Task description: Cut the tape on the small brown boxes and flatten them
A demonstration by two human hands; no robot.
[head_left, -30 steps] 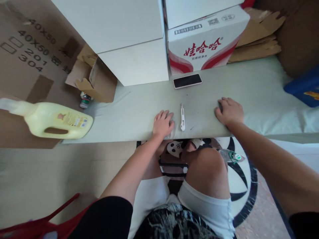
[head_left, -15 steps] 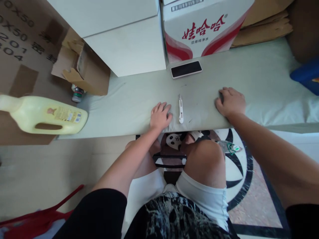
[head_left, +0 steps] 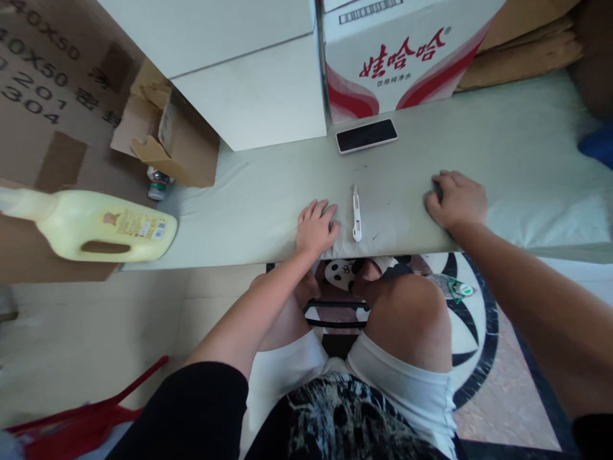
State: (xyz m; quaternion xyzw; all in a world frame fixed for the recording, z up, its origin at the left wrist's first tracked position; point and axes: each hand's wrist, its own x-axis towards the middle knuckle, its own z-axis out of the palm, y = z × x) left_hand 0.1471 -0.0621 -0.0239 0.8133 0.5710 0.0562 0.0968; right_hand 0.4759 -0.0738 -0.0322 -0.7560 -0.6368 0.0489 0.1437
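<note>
My left hand [head_left: 317,229] lies palm down on the pale green covered bench [head_left: 253,211], near its front edge. Its fingers are a little spread and hold nothing. A white utility knife [head_left: 357,216] lies just to the right of that hand, untouched, with its narrow tip pointing away from me. Farther right, my right hand [head_left: 458,199] also rests palm down on the cover. Thumb and fingers are apart there, slightly bent, and nothing shows in them. Behind the knife lies a dark-screened phone-like device [head_left: 367,136] with a pale rim, in front of the boxes.
At the back stand white boxes [head_left: 268,96] and a white-and-red water carton [head_left: 407,70]. Leftward are an open cardboard box [head_left: 186,144], a small bottle [head_left: 157,185] and a yellow jug [head_left: 105,223]. A blue object [head_left: 598,145] sits far right. A plastic bottle [head_left: 453,287] is below the bench.
The whole view has shifted slightly, so everything appears a little farther right. Both hands stay on the cover, and the knife and device have not moved on it.
</note>
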